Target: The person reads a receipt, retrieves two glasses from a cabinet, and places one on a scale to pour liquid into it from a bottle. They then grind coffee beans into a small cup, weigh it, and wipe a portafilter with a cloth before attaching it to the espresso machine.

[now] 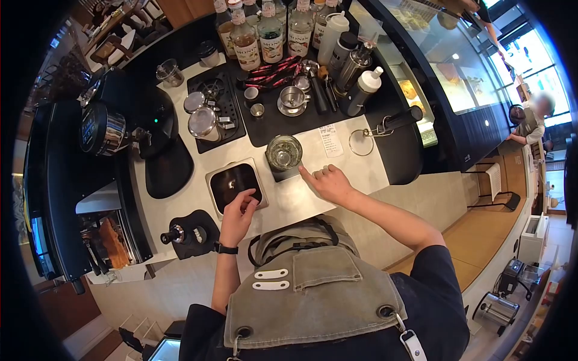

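Observation:
A clear glass (284, 153) stands on a small black scale (286, 174) on the white counter. My right hand (330, 183) has its index finger stretched toward the scale, with the fingertip close by the base of the glass and the other fingers curled loosely. Nothing shows in that hand. My left hand (239, 213) hovers over the near edge of a square metal container (260, 180) with a dark inside. Its fingers are loosely bent and apart, and no object shows in them. A printed slip (330, 141) lies right of the glass.
Behind the glass, a black mat (271, 133) holds a glass cup on a saucer (292, 100) and small metal cups. Syrup bottles (245, 41) and squeeze bottles (365, 90) line the back. Steel pitchers (205, 124) and a tamper (174, 234) are at left, beside an espresso machine (66, 174).

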### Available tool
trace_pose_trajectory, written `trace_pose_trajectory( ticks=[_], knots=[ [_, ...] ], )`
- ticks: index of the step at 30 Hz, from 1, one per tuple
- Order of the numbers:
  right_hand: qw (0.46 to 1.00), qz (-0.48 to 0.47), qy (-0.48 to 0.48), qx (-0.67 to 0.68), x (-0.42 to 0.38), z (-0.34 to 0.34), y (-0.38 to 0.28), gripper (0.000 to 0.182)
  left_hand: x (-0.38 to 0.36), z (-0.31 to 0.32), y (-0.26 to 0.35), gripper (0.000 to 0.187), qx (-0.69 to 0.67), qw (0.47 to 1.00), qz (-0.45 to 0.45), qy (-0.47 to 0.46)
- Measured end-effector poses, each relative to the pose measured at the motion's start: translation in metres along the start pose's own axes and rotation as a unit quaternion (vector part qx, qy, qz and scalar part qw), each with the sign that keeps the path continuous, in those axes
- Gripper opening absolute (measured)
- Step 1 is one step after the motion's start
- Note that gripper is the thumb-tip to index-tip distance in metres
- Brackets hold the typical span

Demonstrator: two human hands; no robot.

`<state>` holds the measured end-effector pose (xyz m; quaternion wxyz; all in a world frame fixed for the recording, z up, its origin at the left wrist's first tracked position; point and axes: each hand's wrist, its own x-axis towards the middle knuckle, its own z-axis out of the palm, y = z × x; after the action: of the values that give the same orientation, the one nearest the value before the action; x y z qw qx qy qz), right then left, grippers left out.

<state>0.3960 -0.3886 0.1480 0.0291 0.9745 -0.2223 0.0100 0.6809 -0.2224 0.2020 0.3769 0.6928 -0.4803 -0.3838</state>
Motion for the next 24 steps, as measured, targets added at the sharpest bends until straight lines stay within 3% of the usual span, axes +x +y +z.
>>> trace_pose_trajectory(
  ticks=[7, 11, 13, 15, 19, 23, 24],
  knots=[
    [1.000, -0.007, 0.005, -0.006, 0.003, -0.002, 0.001, 0.066, 0.005, -0.005, -0.006, 0.030, -0.014, 1.000, -0.003, 0.003],
    [0.989, 0.039, 0.080, 0.116, 0.004, -0.007, 0.004, 0.046, 0.010, -0.008, -0.001, 0.029, -0.022, 1.000, 0.003, 0.016],
    [0.953, 0.096, 0.142, 0.249, -0.002, -0.008, 0.000, 0.030, 0.017, -0.015, 0.007, 0.026, -0.036, 0.999, 0.004, 0.026],
    [0.859, 0.269, 0.119, 0.418, -0.020, -0.002, -0.012, 0.024, 0.028, -0.024, 0.030, 0.021, -0.068, 0.997, 0.003, 0.048],
    [0.791, 0.324, 0.189, 0.484, -0.042, 0.014, -0.022, 0.035, 0.070, -0.060, 0.071, 0.025, -0.083, 0.994, 0.056, 0.054],
    [0.727, 0.372, 0.238, 0.526, -0.040, 0.026, -0.026, 0.039, 0.130, -0.106, 0.127, 0.030, -0.057, 0.977, 0.189, 0.085],
    [0.726, 0.376, 0.239, 0.524, -0.039, 0.027, -0.026, 0.039, 0.139, -0.120, 0.147, 0.027, -0.070, 0.982, 0.161, 0.068]
  ],
)
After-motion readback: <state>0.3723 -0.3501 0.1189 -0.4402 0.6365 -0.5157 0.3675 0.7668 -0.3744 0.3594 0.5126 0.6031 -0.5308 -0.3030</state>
